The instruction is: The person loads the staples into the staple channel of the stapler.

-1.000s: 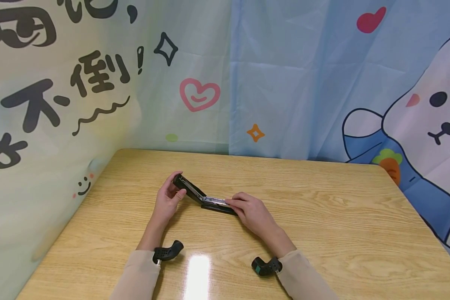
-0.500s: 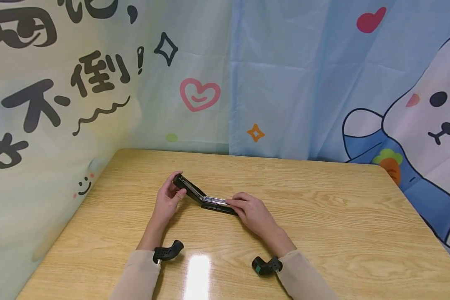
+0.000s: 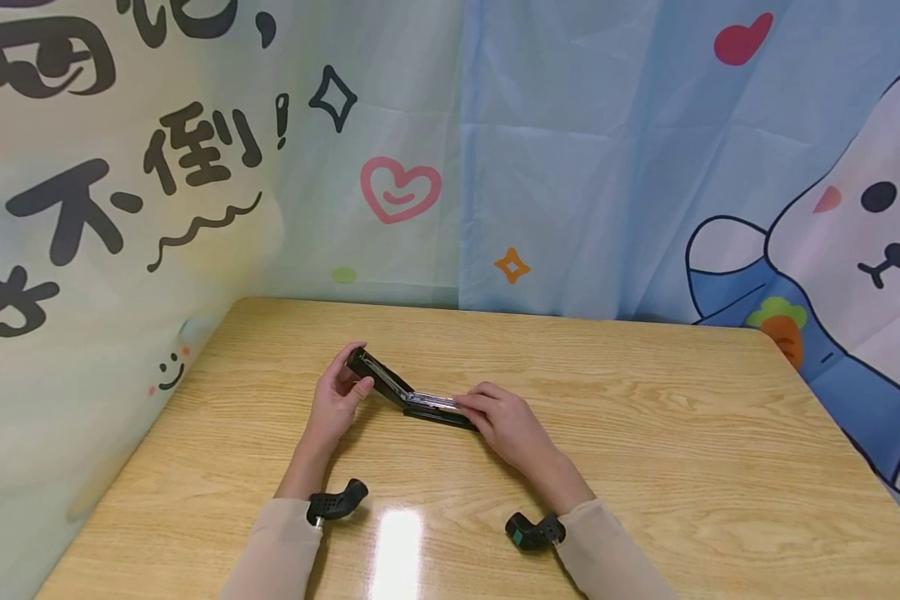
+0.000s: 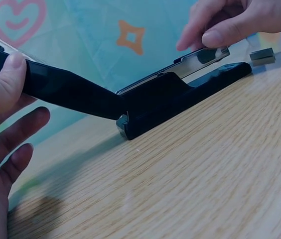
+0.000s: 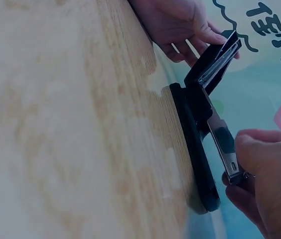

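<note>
A black stapler [image 3: 382,379] is swung wide open on the wooden table, its base flat and its top arm tilted up to the left. My left hand [image 3: 335,400] grips the raised end of that arm between thumb and fingers. At the base side, my right hand [image 3: 504,421] pinches the front end of the silver staple magazine [image 5: 222,142]. The magazine is lifted slightly off the base [image 4: 220,79], as the left wrist view shows. My right fingers hide the magazine's tip in the head view.
A small grey block like a strip of staples [image 4: 261,56] lies beyond the stapler's front end in the left wrist view. The wooden table [image 3: 682,433] meets a printed cloth backdrop [image 3: 555,167] at the back and left.
</note>
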`<state>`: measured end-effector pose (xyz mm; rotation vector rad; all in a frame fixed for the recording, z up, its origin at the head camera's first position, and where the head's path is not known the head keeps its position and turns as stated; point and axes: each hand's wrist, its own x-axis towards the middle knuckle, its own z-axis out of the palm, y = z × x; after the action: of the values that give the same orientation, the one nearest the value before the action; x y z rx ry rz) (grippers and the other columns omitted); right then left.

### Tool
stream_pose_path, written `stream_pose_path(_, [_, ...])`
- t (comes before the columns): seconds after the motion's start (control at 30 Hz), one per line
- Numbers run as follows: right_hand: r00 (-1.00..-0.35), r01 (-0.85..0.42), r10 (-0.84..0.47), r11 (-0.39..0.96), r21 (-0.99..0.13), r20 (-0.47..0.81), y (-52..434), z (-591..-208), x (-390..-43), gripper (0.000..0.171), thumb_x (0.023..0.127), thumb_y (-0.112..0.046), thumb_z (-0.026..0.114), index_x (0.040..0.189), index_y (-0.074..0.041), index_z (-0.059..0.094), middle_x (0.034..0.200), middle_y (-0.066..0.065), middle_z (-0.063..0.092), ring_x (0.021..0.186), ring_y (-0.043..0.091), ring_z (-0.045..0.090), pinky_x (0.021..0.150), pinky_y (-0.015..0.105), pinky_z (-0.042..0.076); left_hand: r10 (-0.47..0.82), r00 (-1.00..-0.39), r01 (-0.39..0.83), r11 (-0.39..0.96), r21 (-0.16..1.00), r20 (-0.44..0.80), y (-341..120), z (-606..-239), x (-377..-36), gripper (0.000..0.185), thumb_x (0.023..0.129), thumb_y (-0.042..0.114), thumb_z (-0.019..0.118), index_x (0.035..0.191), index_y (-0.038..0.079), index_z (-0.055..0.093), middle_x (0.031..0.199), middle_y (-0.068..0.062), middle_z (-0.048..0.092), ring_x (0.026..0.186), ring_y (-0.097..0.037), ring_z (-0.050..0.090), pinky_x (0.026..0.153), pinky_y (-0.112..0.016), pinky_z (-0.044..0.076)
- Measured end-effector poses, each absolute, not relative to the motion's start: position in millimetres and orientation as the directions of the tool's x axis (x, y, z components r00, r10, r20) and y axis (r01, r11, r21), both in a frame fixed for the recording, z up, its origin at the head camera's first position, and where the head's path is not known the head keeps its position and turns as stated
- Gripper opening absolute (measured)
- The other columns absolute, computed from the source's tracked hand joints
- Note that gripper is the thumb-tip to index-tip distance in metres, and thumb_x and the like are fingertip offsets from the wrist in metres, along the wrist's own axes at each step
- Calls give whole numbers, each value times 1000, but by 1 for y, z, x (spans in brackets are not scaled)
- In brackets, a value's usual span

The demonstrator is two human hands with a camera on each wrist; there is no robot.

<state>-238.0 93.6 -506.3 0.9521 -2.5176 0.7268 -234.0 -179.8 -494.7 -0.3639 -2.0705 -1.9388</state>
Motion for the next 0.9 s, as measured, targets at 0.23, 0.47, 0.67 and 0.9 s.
stream_pose_path(0.23, [-777, -619, -474, 696, -365, 415, 100, -495, -238, 26, 92, -24, 63, 117, -18, 69, 107, -5, 64, 94, 11, 63, 82, 32, 51, 1, -928, 372, 50, 927, 373, -181, -497, -235, 49, 88, -5, 60, 135, -6, 43, 96, 6, 62, 87, -4, 58, 77, -20, 47])
stream_pose_path(0.47, [-792, -597, -452, 714, -365, 410, 107, -483, -238, 24, 92, -19, 62, 114, -16, 70, 107, -2, 64, 94, 14, 63, 82, 33, 52, -4, -933, 358, 30, 933, 359, -186, -515, -247, 51, 89, -1, 61, 137, 1, 44, 101, 3, 61, 90, -10, 58, 78, -20, 47])
stream_pose_path(0.67, [-813, -575, -450, 721, -387, 371, 117, -473, -240, 24, 91, -16, 63, 114, -15, 69, 108, 0, 64, 94, 17, 63, 79, 34, 52, 6, -922, 386, 28, 922, 386, -187, -516, -246, 52, 90, 7, 63, 137, -2, 43, 104, 2, 61, 93, -13, 60, 78, -20, 48])
stream_pose_path(0.9, [-862, -506, -422, 751, -425, 281, 138, -465, -244, 24, 92, -18, 62, 115, -15, 69, 109, 0, 64, 89, 16, 62, 71, 32, 50, 3, -928, 373, 51, 926, 373, -188, -515, -246, 49, 90, 6, 63, 137, 5, 47, 103, 2, 61, 93, -11, 59, 79, -20, 48])
